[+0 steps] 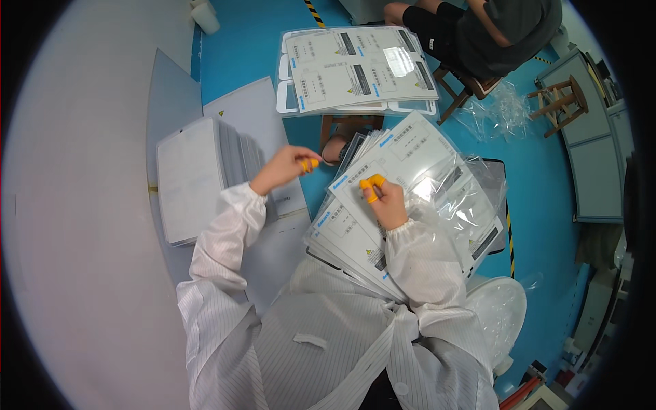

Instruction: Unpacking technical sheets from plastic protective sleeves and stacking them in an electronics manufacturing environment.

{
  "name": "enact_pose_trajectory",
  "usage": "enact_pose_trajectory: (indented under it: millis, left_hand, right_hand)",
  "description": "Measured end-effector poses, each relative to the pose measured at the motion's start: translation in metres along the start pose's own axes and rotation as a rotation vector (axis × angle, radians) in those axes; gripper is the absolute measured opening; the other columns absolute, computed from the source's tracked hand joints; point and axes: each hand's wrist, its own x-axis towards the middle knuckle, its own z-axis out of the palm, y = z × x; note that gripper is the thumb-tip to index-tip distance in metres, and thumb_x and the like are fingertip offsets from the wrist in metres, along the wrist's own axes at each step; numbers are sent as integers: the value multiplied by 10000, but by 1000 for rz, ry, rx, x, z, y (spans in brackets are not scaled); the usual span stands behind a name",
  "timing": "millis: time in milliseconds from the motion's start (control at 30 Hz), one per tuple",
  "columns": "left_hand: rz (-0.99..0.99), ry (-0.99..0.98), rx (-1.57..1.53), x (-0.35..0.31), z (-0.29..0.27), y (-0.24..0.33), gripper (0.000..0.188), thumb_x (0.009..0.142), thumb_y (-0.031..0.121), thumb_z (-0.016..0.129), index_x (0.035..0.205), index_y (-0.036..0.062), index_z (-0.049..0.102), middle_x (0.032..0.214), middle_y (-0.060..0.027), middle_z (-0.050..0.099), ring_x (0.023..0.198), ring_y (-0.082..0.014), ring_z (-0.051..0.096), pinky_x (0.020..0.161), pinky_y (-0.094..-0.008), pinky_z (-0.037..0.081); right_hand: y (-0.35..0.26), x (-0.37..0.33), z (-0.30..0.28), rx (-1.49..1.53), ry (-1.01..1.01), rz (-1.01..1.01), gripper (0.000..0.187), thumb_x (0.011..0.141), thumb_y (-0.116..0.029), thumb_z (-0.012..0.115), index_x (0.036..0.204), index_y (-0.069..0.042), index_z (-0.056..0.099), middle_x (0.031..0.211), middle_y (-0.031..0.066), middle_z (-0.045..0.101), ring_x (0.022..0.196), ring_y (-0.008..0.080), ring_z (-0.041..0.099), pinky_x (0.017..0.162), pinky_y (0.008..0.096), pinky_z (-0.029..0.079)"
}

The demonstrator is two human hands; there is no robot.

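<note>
Printed white label sheets lie in a fanned, uneven stack in front of me. My right hand, with yellow finger cots, is over the upper sheets, its fingers curled together; anything thin between them is too small to make out. Clear plastic film bunches and shines across the stack's right side. To the left of the sheets my left hand hovers with fingertips drawn together, also in yellow cots. Whatever its fingertips may pinch does not show.
A tall stack of white sheets stands on the left beside a grey-white board. Further off, more printed sheets rest on a stool. A seated person is at the back right, near crumpled film and a wooden stool.
</note>
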Motion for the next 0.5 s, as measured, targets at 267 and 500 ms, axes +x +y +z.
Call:
enact_pose_trajectory:
  millis: [267,500]
  left_hand:
    - [1,47,142,-20,47,23,227,792,6,570,1011,-16,627,795,-67,642,704,-83,574,639,-211,463]
    - [-125,-15,-68,-28,47,47,233,765,-60,512,966,-48,630,759,-63,629,627,-71,558,590,-194,470]
  right_hand:
    - [-23,4,4,-102,125,-28,288,742,-184,703,906,2,553,703,78,576,589,166,553,572,271,437]
    - [-39,0,37,-395,-30,-7,320,678,-171,734,868,-6,536,784,172,601,703,334,604,602,355,478]
